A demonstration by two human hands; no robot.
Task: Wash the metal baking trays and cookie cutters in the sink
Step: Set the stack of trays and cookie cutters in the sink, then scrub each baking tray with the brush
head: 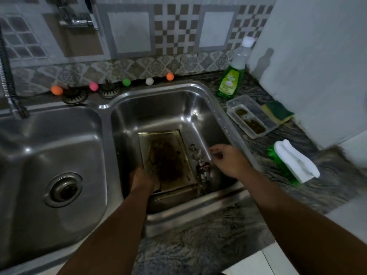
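- Nearest, left hand [141, 178] down in the right basin of the sink [200, 100], fingers curled over the near left edge of the baking tray [166, 155], gripping it.
- Just right of that, right hand [228, 160] hovering over the basin's right side, fingers loosely bent with thumb and forefinger close together; whether pinching anything, cannot tell.
- Between tray and basin wall, cookie cutters [198, 159] scattered on the basin floor, small and dim.
- Tray flat on the basin floor, smeared dark brown.
- On the counter [208, 235] to the right, green-bristled scrub brush [294, 161].
- Farther back, clear plastic container [250, 116], sponge [278, 111], green dish soap bottle [232, 76].
- Along the wall, coloured balls [126, 82].
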